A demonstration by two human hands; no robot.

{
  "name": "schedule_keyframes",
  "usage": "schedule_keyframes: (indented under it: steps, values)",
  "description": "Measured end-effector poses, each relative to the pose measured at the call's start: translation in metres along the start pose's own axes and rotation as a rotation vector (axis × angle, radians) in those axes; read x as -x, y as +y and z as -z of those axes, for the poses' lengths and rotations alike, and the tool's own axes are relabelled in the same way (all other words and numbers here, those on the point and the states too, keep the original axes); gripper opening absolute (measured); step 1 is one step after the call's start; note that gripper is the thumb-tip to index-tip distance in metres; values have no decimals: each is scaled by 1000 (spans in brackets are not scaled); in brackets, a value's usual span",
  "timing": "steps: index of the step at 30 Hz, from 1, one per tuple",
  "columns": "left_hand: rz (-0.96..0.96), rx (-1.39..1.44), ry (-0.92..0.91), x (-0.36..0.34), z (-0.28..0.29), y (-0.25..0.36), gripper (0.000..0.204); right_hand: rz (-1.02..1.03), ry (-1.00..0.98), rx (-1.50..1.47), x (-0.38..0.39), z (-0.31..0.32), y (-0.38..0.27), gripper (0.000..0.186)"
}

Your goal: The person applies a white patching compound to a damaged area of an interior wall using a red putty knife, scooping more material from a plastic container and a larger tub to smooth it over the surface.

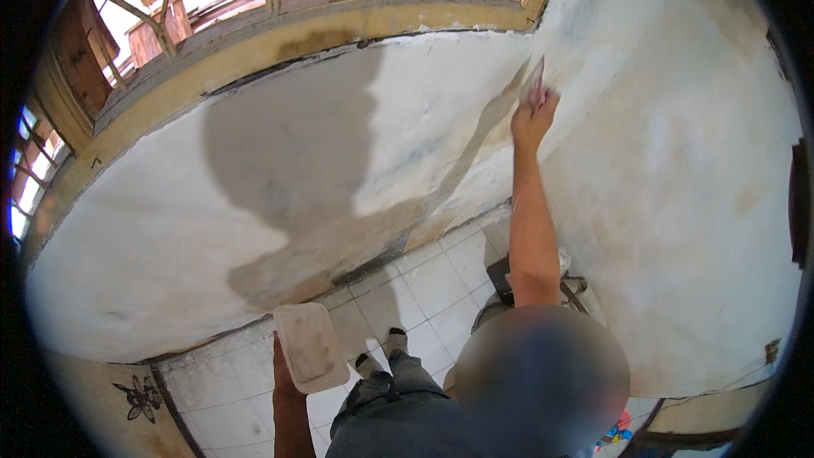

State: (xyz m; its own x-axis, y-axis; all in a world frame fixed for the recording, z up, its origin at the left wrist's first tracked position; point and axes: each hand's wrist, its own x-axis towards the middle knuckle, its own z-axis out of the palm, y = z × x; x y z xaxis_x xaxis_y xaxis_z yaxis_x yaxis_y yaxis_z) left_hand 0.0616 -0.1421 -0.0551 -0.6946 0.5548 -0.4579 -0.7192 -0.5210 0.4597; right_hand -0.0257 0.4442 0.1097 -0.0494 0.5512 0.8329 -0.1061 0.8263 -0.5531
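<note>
I am looking down at 2 hands working a wall corner. My right hand (534,110) is raised high, fingers closed round the handle of a putty knife (537,76), its blade pressed flat against the plastered wall (695,170) just beside the inside corner. My left hand (284,373) hangs low near my hip, gripping from underneath a flat rectangular plaster hawk (309,346) smeared with pale filler; how the fingers wrap it I cannot tell, since the board hides them.

My judgement on progress: the skim coat looks well along. The wall to the right of the corner is mostly white and even, and the upper part of the left wall (424,110) is white too. Lower down, near the tiled floor (432,284), yellowish and brown patches show through, and a dark strip runs along the base, so that band seems left to cover. A bucket (500,309) stands on the tiles by my right leg.
</note>
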Motion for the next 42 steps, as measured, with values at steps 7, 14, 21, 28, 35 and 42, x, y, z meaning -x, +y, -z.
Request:
schedule_keyframes:
  steps: [7,14,21,28,35,42]
  values:
    - [65,22,-66,5,12,3,68,290,-346,196,84,-47,-73,22]
    - [45,-39,-35,25,20,12,68,262,-394,120,166,-13,-89,22]
    - [33,-53,51,40,21,14,65,224,-678,447,162,-37,-5,37]
    - [-7,-83,-37,50,40,24,68,356,-513,325,260,7,-48,25]
    - [-3,3,31,51,58,19,68,-403,4,-399,86,-6,4,10]
    - [9,-43,125,51,39,16,69,46,-249,-1,147,-55,-26,20]
